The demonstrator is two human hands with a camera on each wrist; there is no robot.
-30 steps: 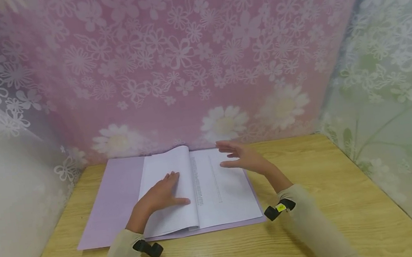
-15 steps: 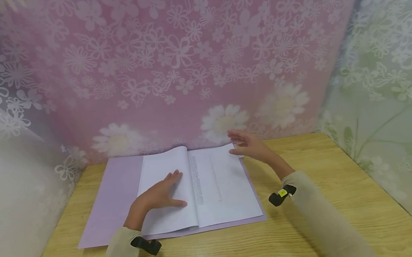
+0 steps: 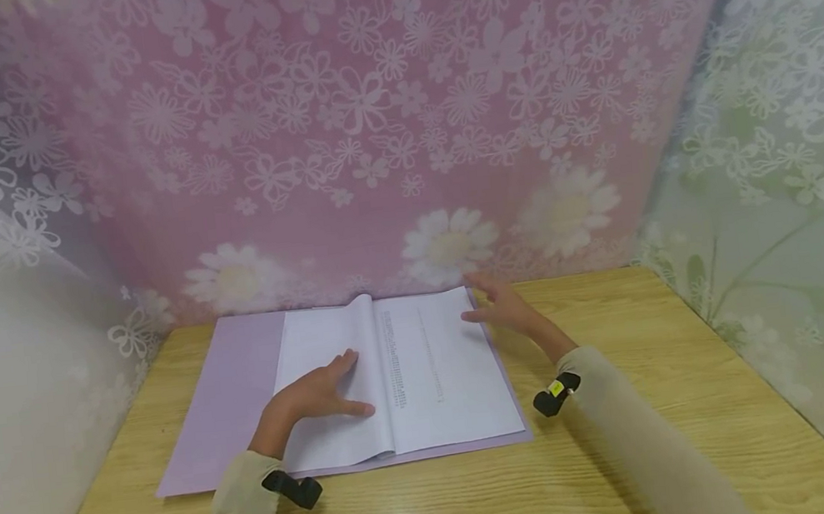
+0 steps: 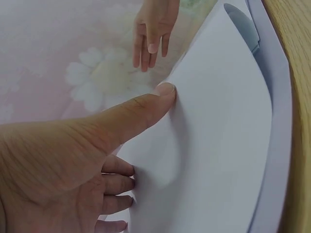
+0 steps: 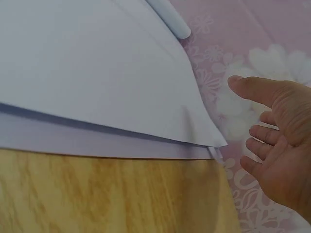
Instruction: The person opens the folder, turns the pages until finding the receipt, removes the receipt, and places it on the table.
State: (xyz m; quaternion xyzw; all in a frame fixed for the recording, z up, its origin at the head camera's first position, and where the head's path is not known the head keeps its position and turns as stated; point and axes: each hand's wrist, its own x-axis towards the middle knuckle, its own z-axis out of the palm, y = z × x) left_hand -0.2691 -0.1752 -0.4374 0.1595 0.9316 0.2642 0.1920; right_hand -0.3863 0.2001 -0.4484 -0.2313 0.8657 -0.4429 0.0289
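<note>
A lilac folder [image 3: 216,403] lies opened flat on the table, with white paper sheets inside. The turned-over sheets [image 3: 317,330] bulge into a curl along the fold. My left hand [image 3: 313,395] rests on them, fingers spread and thumb toward the fold; in the left wrist view its fingertips [image 4: 118,184] touch the paper. To the right lies a page [image 3: 462,377] with columns of small print, too small to read. My right hand [image 3: 504,310] is by that page's far right corner, holding nothing. The right wrist view shows it apart from the page corner [image 5: 214,136], thumb and fingers spread.
The wooden table [image 3: 620,369] extends on both sides of the folder and in front of it. A pink flowered backdrop [image 3: 373,169] stands right behind the folder. Flowered side panels, such as the right panel [image 3: 796,250], border the table.
My right hand has moved right and away from over the printed page to its far right corner, first rising and then lowering a little. The left hand has stayed nearly still.
</note>
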